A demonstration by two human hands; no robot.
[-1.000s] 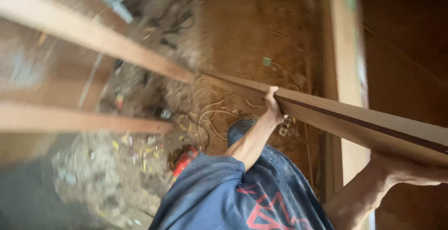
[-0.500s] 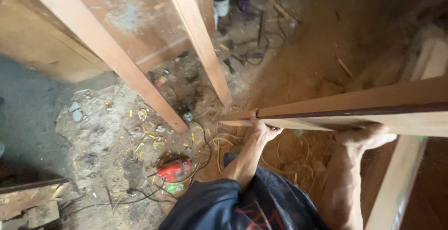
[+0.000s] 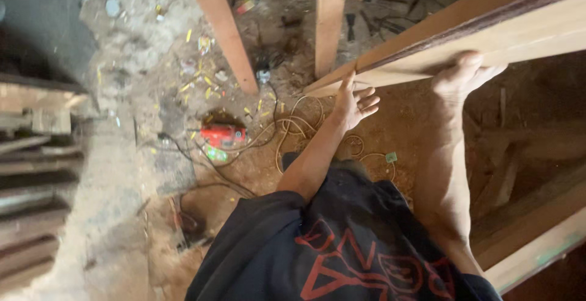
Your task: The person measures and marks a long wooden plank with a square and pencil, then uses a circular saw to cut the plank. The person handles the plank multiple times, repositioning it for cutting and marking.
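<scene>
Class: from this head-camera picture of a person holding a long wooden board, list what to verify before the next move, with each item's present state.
1. Left hand on the wooden board near its end: ok.
2. Right hand under the board's edge further along: ok.
3. Firmness of each grip: cannot tell.
4. Board end apart from the two upright posts: ok, though close.
5. Floor below free of trip hazards: not ok; loose cable and a red power tool lie there.
6. Far end of board: cannot tell, out of view.
</scene>
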